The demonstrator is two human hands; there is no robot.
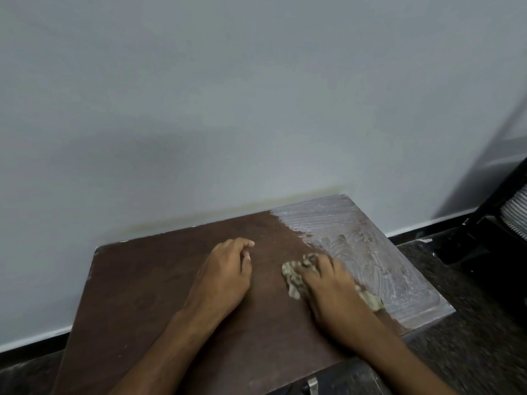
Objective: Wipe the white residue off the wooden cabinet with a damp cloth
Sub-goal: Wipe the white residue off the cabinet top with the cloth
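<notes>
The right hand (328,283) pressed the crumpled cloth (293,276) on the cabinet (159,283), the white residue (370,246) lay just beyond and to its right, while the left hand (225,275) rested loosely curled, holding nothing, farther away.

dark brown cabinet (159,283), white streaky residue (370,252), mottled beige cloth (293,276).

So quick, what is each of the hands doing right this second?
Left hand: holds nothing, rests on the cabinet top with fingers loosely curled.
Right hand: presses the cloth onto the cabinet top at the edge of the white residue; its grip cannot be told.
</notes>
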